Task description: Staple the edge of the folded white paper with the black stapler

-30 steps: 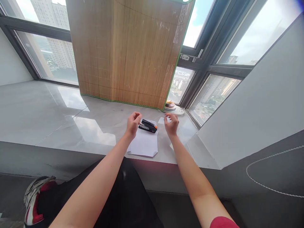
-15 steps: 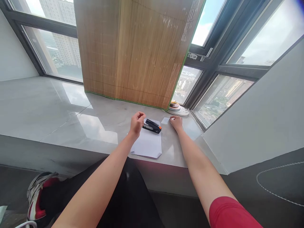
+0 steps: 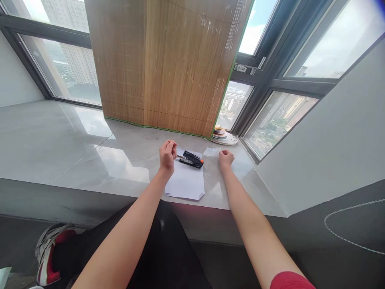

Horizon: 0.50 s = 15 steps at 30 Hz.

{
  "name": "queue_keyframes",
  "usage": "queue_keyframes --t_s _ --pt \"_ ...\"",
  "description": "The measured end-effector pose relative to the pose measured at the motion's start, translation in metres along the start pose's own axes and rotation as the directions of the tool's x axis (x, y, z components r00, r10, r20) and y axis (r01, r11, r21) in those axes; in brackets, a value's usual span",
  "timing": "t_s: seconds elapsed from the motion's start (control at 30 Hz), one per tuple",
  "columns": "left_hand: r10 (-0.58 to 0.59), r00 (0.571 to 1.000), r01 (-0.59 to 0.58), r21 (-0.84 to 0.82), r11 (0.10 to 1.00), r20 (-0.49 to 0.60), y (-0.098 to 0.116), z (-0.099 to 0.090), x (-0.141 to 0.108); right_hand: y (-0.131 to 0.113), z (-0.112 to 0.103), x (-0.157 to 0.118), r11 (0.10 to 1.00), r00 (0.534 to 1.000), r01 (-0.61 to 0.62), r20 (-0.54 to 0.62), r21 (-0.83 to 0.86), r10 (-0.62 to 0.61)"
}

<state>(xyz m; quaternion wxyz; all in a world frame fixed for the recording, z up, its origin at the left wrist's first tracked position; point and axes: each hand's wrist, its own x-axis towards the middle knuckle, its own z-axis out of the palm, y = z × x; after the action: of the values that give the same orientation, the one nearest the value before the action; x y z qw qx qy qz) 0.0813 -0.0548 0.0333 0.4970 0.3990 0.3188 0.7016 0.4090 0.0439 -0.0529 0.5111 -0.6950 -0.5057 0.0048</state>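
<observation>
A black stapler (image 3: pixel 191 159) with an orange tip lies on a stack of white paper (image 3: pixel 185 182) whose near corners are folded. My left hand (image 3: pixel 167 156) is closed at the stapler's left end; a thin part reaches from the stapler to its fingers, and what they grip is too small to make out. Right of the paper lies a small, partly clear packet (image 3: pixel 211 151). My right hand (image 3: pixel 226 159) is closed just beside the packet's right edge, with its fingertips turned away, so anything inside stays hidden.
The grey stone windowsill (image 3: pixel 132 138) carries these things. A bamboo blind (image 3: pixel 168 68) hangs behind it. Stacked plates (image 3: pixel 222 136) stand in the corner by the window frame. A white wall (image 3: pixel 325 144) borders the right side; my legs are below the sill's front edge.
My left hand has moved slightly left, and a thin part now shows between it and the stapler. My right hand has shifted a little right, its fingers more curled. The view has tilted slightly.
</observation>
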Motion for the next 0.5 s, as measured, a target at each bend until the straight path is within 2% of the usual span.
queue_keyframes --t_s 0.07,0.13,0.23,0.37,0.5 --pt "0.043 0.998 -0.039 0.080 0.996 -0.039 -0.001 -0.004 0.005 0.001 0.004 -0.006 0.997 0.997 -0.074 -0.020 0.001 0.074" --pt "0.112 0.989 -0.087 0.230 0.969 -0.098 -0.006 -0.015 0.016 0.003 0.008 -0.008 0.992 0.992 -0.125 -0.020 0.024 0.126" --pt "0.170 0.969 -0.054 0.519 0.853 -0.179 -0.016 -0.042 0.043 0.008 0.014 -0.005 0.986 0.988 -0.153 0.007 0.063 0.153" --pt "0.170 0.967 0.047 0.793 0.607 -0.187 -0.028 -0.084 0.085 0.015 0.019 -0.003 0.980 0.984 -0.172 0.072 0.099 0.165" --pt "0.104 0.993 0.030 0.960 0.279 -0.062 -0.035 -0.106 0.130 0.015 0.021 -0.004 0.983 0.983 -0.156 0.113 0.100 0.145"
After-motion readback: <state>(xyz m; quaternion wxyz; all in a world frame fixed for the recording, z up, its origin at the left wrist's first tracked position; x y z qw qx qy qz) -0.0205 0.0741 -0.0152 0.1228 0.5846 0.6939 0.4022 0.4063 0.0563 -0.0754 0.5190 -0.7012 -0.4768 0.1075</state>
